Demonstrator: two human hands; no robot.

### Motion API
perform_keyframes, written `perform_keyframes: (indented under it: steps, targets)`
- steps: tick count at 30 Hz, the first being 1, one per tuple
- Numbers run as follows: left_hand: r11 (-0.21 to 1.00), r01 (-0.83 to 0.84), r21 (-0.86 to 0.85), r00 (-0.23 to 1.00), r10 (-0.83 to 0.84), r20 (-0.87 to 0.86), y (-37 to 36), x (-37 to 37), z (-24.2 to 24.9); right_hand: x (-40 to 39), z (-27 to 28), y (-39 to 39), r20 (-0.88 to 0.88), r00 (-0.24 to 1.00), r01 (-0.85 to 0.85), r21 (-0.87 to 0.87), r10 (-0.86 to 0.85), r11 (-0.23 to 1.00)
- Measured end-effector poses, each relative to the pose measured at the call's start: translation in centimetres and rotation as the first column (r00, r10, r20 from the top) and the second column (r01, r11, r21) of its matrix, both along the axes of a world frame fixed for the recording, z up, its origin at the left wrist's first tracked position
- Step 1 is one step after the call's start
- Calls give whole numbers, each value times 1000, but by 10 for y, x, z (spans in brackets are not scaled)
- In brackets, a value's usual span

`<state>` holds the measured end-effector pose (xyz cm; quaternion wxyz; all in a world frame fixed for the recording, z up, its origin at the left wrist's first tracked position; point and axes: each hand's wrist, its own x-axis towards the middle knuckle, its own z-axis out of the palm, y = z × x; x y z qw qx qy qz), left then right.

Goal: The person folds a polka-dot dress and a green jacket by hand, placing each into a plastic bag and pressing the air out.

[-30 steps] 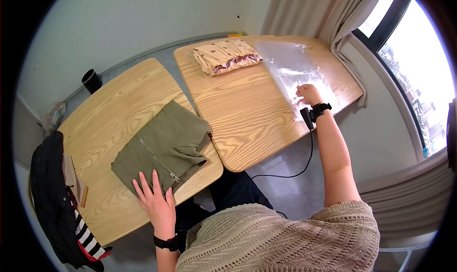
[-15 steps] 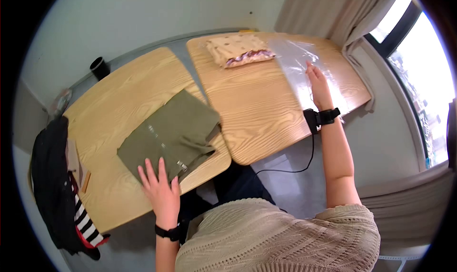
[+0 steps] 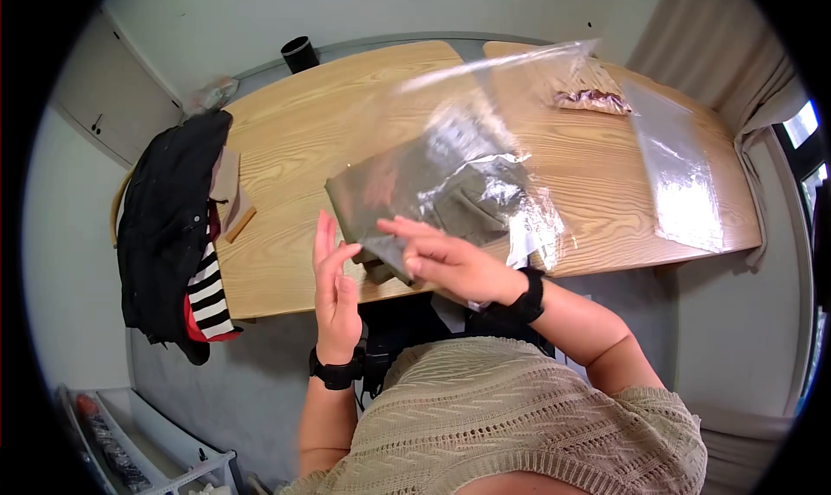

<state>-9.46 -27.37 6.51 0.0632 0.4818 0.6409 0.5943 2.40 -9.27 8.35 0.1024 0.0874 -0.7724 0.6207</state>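
A large clear plastic bag (image 3: pixel 463 135) hangs slantwise over the table, partly veiling a folded olive-green garment (image 3: pixel 353 190) that lies flat beneath it. My right hand (image 3: pixel 459 265) is closed on the near edge of the bag, thumb and fingers pinching the film. Beside that edge, my left hand (image 3: pixel 333 283) is upright with its fingers stretched and apart. One left fingertip is at the bag's corner; whether it presses on the film is hard to see.
More clear plastic bags (image 3: pixel 679 170) lie flat at the table's right end. A patterned beige packet (image 3: pixel 593 92) sits at the back. Dark and striped clothes (image 3: pixel 169 226) are heaped on the left, next to a brown piece (image 3: pixel 239 222). A black bin (image 3: pixel 299 55) stands behind the table.
My right hand has come from the right end of the table to the middle, bringing a clear bag over the garment. My left hand has lifted off the garment. The view has turned left.
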Motion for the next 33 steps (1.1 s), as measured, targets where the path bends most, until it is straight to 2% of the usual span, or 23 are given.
perform_keyframes:
  steps: [1,2,4,5,7,8,9,10,12,13,14,16,17,18,20,21,22,24,26,29,33]
  targets:
    - [995,27,91,1000,-28,11,-3,-2,1,-3,-5,-9,-6,1000,-12,10,12,1000]
    - [996,26,88,1000,-27,11,-6,-2,5,-5,-6,-15,-3,999,-34,27,34,999]
    - [990,-19,-140,1000,19,-4,-7,-3,16,-9,-10,-22,5,998,-57,22,57,998]
    - [990,-12,-142,1000,12,-1,-5,-7,12,-8,-11,-23,8,999,-50,19,50,999]
    - [983,-112,-148,948,150,281,1,-17,-7,-5,-8,-23,25,999,-41,17,40,999]
    - [974,-160,-163,885,215,414,5,-20,-12,3,3,-22,24,998,53,63,-54,997]
    - [945,-301,-132,817,326,475,11,-18,-4,12,17,-17,133,984,125,-14,-122,992]
    - [946,-295,-137,815,324,481,7,-24,-5,22,25,-10,245,953,204,-83,-178,975]
    - [930,-354,-96,778,350,522,-4,-39,-2,41,26,14,136,881,465,-62,-454,883]
    - [905,-414,-93,701,383,602,-5,-37,5,51,24,25,199,796,602,-161,-572,782]
    - [907,-410,-97,697,380,608,-10,-44,0,60,20,33,272,693,721,-244,-667,649]
    - [934,-342,-105,659,318,681,-31,-71,-13,75,6,43,340,554,829,-303,-759,470]
    - [912,-386,-142,590,362,722,-33,-77,-15,79,0,44,379,577,815,-330,-724,476]
    - [914,-380,-142,590,358,724,-35,-81,-17,83,-4,42,380,571,819,-327,-727,472]
    - [928,-371,-39,627,282,727,-41,-87,-20,87,-7,35,557,660,744,-577,-505,337]
    - [929,-367,-39,627,279,727,-46,-91,-21,85,-14,36,599,680,727,-626,-423,281]
    - [941,-336,-47,613,256,747,-52,-94,-22,82,-15,38,599,679,728,-625,-425,281]
    - [960,-275,-58,583,214,784,-64,-101,-25,73,-12,41,658,729,683,-718,-188,136]
    - [945,-320,-59,539,234,810,-72,-106,-31,58,-12,38,663,723,690,-707,-196,153]
    - [937,-344,-60,464,225,857,-90,-112,-34,38,-17,31,609,789,613,-789,-77,43]
    - [923,-380,-62,387,220,896,-102,-111,-31,21,-8,22,645,754,650,-760,-125,-1]
